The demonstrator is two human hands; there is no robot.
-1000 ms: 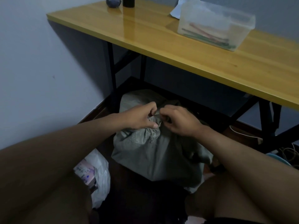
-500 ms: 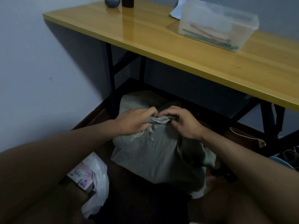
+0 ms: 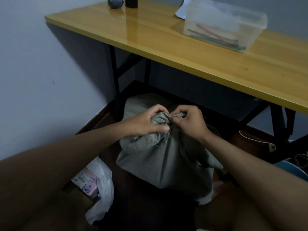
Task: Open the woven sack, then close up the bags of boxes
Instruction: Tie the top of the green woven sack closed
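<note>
I can't see the knot: left hand (image 3: 143, 122) and right hand (image 3: 190, 124) both curl tight around the woven sack (image 3: 163, 157) neck, hiding it. Sack sits under the table (image 3: 166, 45) near edge; white bag of boxes (image 3: 98, 185) near left, half cut off by my arm.

woven sack (image 3: 165, 157) under table (image 3: 191, 52), black table legs (image 3: 115, 75) left, white bag (image 3: 101, 185) beside, dark floor open in front

sack's (image 3: 166, 157) contents hidden | dark cylinder (image 3: 131, 2) cropped at top edge

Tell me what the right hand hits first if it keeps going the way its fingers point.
The right hand points left, so it probably meets the left hand across the woven sack neck both grip; depth is unclear.
</note>
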